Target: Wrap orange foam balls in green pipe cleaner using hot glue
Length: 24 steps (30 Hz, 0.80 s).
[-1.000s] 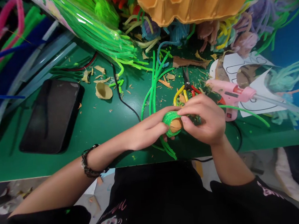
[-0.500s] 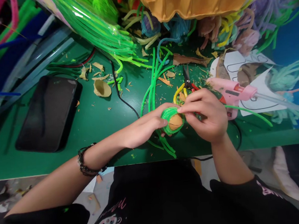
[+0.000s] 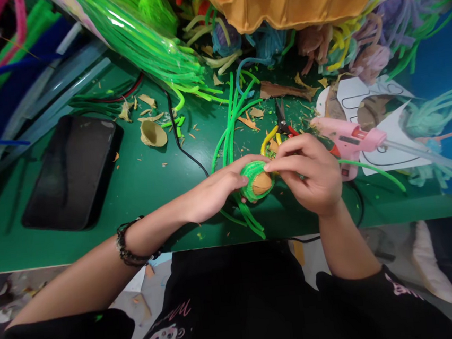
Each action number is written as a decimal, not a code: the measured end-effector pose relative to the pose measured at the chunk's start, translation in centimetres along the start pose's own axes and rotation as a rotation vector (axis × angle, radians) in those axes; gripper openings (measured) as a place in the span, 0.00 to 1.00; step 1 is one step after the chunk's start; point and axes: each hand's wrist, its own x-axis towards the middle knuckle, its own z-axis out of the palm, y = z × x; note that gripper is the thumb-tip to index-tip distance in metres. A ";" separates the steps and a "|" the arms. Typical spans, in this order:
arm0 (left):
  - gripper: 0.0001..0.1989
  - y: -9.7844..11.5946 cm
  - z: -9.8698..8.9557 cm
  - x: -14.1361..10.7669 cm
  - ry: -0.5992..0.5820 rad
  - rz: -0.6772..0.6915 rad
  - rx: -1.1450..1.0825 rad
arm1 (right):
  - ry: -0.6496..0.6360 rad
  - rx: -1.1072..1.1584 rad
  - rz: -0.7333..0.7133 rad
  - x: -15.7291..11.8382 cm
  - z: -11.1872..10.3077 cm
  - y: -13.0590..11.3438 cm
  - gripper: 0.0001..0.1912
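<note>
Between the thumb and fingers of my left hand (image 3: 214, 194) is a small brown cardboard cup (image 3: 262, 183) wrapped in green pipe cleaner, its bare top facing me. My right hand (image 3: 312, 174) pinches at the cup's upper right edge, on the green pipe cleaner. A long green pipe cleaner (image 3: 373, 166) sticks out to the right from behind that hand. Loose green pipe cleaners (image 3: 230, 132) lie under and beyond my left hand. Snips (image 3: 283, 124) with red and yellow handles lie just past my right hand, which partly hides them.
A pink glue gun (image 3: 343, 137) with a glue stick lies at the right on cut white paper (image 3: 395, 148). At the left rests a black phone (image 3: 70, 174). A cardboard cup (image 3: 153, 133) and scraps lie beyond. An egg tray (image 3: 298, 2) and pipe cleaner bundles (image 3: 150, 49) fill the back.
Both hands and the cup have shifted slightly left. The cup is turned a little, and the end of the green pipe cleaner at the right has drawn inward.
</note>
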 end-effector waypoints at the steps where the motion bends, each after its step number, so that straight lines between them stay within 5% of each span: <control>1: 0.24 0.0 0.0 0.0 0.003 -0.001 -0.014 | -0.002 0.002 0.006 0.0 0.0 0.0 0.11; 7: 0.23 0.6 -0.6 0.1 0.024 0.060 -0.032 | 0.039 -0.003 0.085 0.0 -0.3 -0.1 0.10; 16: 0.17 1.2 -1.5 0.5 0.498 0.346 0.369 | 0.053 -0.039 0.120 0.1 -0.4 -0.4 0.07; 24: 0.10 1.3 -1.3 0.4 0.603 0.279 0.351 | 0.084 -0.047 0.110 0.0 -0.2 -0.4 0.07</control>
